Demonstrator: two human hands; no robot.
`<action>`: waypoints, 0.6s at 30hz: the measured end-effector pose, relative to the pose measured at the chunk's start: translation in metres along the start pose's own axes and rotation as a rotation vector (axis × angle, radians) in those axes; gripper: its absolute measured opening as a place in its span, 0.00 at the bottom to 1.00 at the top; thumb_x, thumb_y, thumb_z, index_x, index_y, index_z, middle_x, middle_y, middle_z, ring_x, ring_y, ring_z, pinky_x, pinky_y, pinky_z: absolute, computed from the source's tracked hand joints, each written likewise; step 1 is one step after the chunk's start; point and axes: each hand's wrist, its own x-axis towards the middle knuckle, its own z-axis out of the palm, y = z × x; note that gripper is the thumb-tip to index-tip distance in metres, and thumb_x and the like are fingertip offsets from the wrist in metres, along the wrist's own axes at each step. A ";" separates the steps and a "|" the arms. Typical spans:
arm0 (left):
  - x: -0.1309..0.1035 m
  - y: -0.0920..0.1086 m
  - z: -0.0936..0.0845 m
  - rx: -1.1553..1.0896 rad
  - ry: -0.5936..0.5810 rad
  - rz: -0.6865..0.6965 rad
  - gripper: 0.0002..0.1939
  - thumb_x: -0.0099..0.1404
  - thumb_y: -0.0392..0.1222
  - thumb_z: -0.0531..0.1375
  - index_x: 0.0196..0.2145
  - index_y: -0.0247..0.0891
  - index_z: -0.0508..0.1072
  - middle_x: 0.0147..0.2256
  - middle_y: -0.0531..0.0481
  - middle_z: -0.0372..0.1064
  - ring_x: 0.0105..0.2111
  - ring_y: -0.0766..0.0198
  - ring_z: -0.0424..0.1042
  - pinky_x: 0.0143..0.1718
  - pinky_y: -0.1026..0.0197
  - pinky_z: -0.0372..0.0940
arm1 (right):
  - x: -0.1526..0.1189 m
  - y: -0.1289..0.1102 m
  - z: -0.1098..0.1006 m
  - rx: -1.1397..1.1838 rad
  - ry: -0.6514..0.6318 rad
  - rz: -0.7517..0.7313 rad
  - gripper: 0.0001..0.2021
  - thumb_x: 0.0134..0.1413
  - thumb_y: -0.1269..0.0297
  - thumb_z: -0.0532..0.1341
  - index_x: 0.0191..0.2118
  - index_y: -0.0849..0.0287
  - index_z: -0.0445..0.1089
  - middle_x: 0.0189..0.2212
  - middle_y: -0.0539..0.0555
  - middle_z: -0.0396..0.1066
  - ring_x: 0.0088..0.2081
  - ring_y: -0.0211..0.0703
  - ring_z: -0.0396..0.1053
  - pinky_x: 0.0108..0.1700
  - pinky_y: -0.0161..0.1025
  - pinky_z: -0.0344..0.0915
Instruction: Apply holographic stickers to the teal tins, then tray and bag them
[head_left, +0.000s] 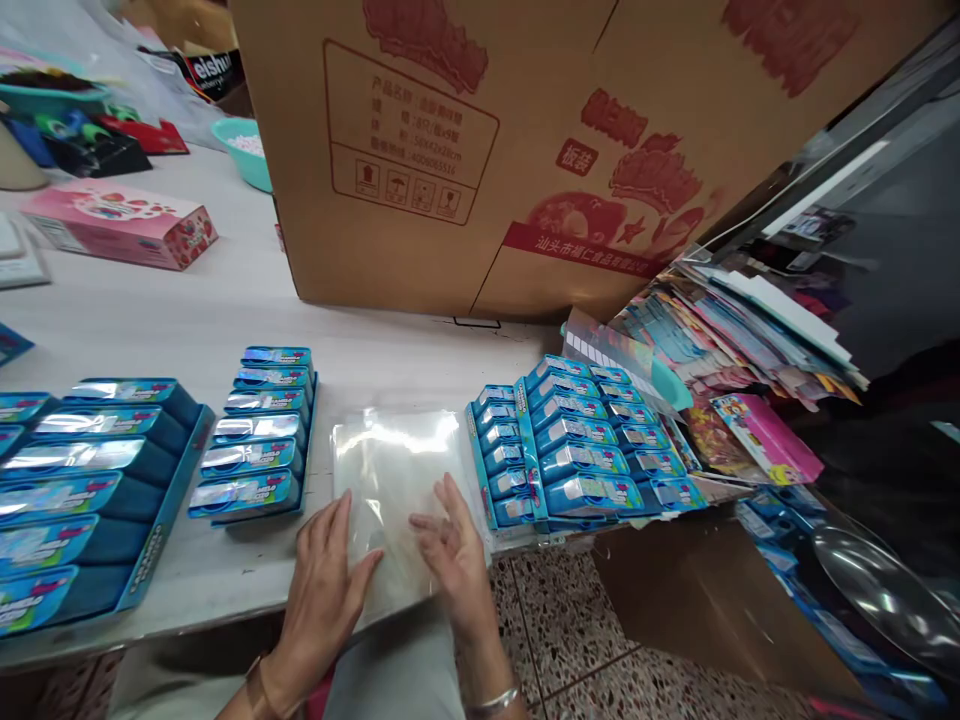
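A stack of clear plastic bags (397, 450) lies at the front edge of the table, its near end reaching over the edge. My left hand (322, 570) rests along the stack's left side, fingers stretched out and thumb apart. Over the right part of the bags is my right hand (454, 560), its fingers spread and slightly bent; whether it pinches a film edge does not show, but nothing is seen in it. Left of the bags stands a tray of small blue boxes (255, 430). To their right, more blue boxes (577, 430) stand in rows in blue trays.
A large cardboard carton (420, 230) stands behind the bags. At far left are more trayed blue boxes (90, 490) and a pink box (127, 220). A pile of printed packaging (750, 330) lies at right. Below it, an open carton (705, 600) sits on the speckled floor.
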 end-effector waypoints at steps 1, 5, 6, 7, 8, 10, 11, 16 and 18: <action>-0.001 0.000 0.000 -0.022 -0.005 -0.003 0.36 0.71 0.49 0.55 0.70 0.38 0.46 0.58 0.34 0.59 0.58 0.41 0.60 0.57 0.38 0.61 | 0.009 -0.005 -0.002 0.108 -0.018 0.051 0.42 0.54 0.48 0.68 0.70 0.49 0.52 0.66 0.63 0.57 0.50 0.49 0.74 0.49 0.45 0.72; -0.002 -0.003 0.000 -0.108 -0.021 0.016 0.31 0.71 0.45 0.56 0.68 0.42 0.52 0.56 0.38 0.63 0.55 0.45 0.62 0.55 0.42 0.62 | 0.057 -0.027 -0.014 0.068 -0.108 0.113 0.38 0.47 0.47 0.71 0.62 0.56 0.63 0.51 0.62 0.73 0.38 0.42 0.75 0.38 0.39 0.71; -0.002 -0.003 0.000 -0.132 -0.016 0.015 0.30 0.71 0.45 0.56 0.68 0.42 0.53 0.55 0.39 0.63 0.54 0.46 0.63 0.54 0.43 0.62 | 0.069 -0.031 -0.016 -0.028 -0.122 0.101 0.34 0.46 0.48 0.71 0.57 0.58 0.68 0.45 0.59 0.76 0.35 0.41 0.74 0.37 0.38 0.70; -0.002 -0.003 0.000 -0.156 -0.009 0.009 0.30 0.71 0.45 0.57 0.67 0.42 0.54 0.55 0.39 0.64 0.54 0.47 0.63 0.54 0.43 0.63 | 0.080 -0.034 -0.017 -0.120 -0.129 0.090 0.29 0.45 0.49 0.71 0.51 0.60 0.71 0.38 0.57 0.77 0.33 0.41 0.73 0.36 0.38 0.70; -0.002 -0.003 0.000 -0.175 -0.001 0.002 0.30 0.71 0.45 0.57 0.67 0.42 0.54 0.54 0.39 0.64 0.54 0.47 0.64 0.54 0.44 0.63 | 0.088 -0.036 -0.018 -0.197 -0.129 0.082 0.25 0.45 0.50 0.71 0.45 0.61 0.73 0.33 0.54 0.75 0.31 0.40 0.73 0.35 0.37 0.69; -0.003 -0.003 0.000 -0.195 0.014 -0.012 0.30 0.71 0.45 0.57 0.66 0.41 0.55 0.54 0.39 0.65 0.53 0.47 0.64 0.54 0.44 0.64 | 0.098 -0.036 -0.018 -0.273 -0.116 0.074 0.23 0.44 0.51 0.71 0.42 0.62 0.73 0.28 0.50 0.72 0.28 0.39 0.71 0.32 0.37 0.67; -0.003 -0.003 0.000 -0.198 0.021 -0.016 0.29 0.71 0.45 0.57 0.66 0.41 0.55 0.54 0.39 0.65 0.53 0.47 0.64 0.53 0.44 0.64 | 0.101 -0.034 -0.017 -0.293 -0.099 0.072 0.25 0.44 0.51 0.71 0.45 0.62 0.72 0.29 0.49 0.71 0.27 0.39 0.71 0.31 0.36 0.67; -0.004 -0.004 0.002 -0.196 0.023 -0.016 0.30 0.70 0.45 0.57 0.66 0.41 0.55 0.54 0.39 0.65 0.53 0.46 0.65 0.54 0.42 0.64 | 0.101 -0.018 -0.013 -0.499 0.015 0.103 0.36 0.44 0.53 0.71 0.59 0.58 0.62 0.38 0.52 0.71 0.27 0.38 0.70 0.28 0.35 0.65; -0.004 -0.004 0.002 -0.178 0.035 -0.015 0.30 0.70 0.45 0.58 0.66 0.41 0.55 0.54 0.38 0.65 0.53 0.45 0.64 0.54 0.41 0.64 | 0.102 -0.014 -0.014 -0.531 -0.012 0.121 0.33 0.46 0.57 0.70 0.58 0.59 0.62 0.34 0.51 0.71 0.25 0.38 0.69 0.27 0.35 0.64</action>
